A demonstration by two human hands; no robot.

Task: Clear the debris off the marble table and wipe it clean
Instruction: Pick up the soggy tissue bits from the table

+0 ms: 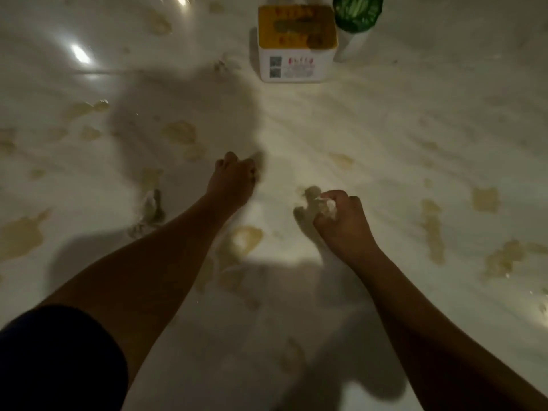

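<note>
Both arms stretch over the marble table (385, 120); left hand (234, 178) curled, its hold unclear; right hand (341, 223) pinches a pale scrap (328, 204). Crumpled debris (152, 204) lies left of the left forearm

A white box (297, 43) with a yellow top stands at the far side. Just right of it is a white container (355, 22) with a green lid.
</note>
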